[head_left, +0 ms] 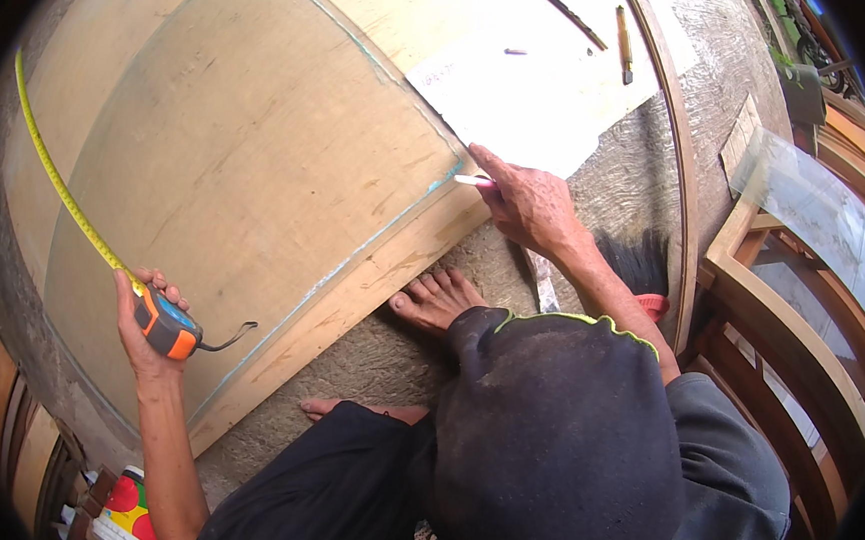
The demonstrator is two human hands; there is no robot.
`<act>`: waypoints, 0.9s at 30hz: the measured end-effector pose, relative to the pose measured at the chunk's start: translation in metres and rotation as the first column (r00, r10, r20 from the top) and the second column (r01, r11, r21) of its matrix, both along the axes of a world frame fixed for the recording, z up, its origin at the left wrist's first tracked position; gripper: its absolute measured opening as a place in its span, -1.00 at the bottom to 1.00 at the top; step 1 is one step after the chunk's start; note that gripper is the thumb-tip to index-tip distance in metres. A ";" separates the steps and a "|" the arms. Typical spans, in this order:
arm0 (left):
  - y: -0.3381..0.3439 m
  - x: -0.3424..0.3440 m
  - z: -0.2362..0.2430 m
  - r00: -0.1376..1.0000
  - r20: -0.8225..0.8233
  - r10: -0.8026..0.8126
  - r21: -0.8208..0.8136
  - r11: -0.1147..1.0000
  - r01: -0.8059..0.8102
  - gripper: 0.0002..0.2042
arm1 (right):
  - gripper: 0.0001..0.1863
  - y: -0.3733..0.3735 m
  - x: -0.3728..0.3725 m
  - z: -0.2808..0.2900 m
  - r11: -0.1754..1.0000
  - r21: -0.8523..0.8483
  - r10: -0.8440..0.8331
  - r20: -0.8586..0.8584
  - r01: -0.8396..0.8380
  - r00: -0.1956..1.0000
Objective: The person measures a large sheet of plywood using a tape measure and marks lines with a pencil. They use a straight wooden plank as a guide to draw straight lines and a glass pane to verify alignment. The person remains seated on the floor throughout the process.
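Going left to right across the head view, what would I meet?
Yellow tape blade → orange-and-grey tape measure case → right hand → slim brown-and-gold tool → clear pane by the wooden frames.

The left grip (143, 330) holds an orange-and-grey tape measure (171, 326), its yellow blade (63, 188) stretching toward the upper left. The right grip (536, 206) holds a white-and-pink pen (474, 181) by the corner of a clear sheet (216, 185) lying on a wooden board (364, 287). Two slim tools (624, 46) lie on white paper (531, 103).

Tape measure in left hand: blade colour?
The tape measure's blade is yellow, with small dark markings; shows best in the head view.
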State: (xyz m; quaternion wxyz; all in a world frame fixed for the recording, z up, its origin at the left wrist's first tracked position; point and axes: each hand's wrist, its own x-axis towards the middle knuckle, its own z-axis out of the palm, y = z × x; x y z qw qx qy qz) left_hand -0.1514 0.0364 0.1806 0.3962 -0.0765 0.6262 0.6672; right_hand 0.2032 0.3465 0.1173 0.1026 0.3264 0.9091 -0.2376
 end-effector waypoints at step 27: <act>-0.004 0.002 0.004 1.000 -0.028 0.005 -0.039 0.999 -0.007 -0.62 | -0.41 0.004 0.007 -0.004 0.997 -0.025 -0.072 0.022 0.072 0.997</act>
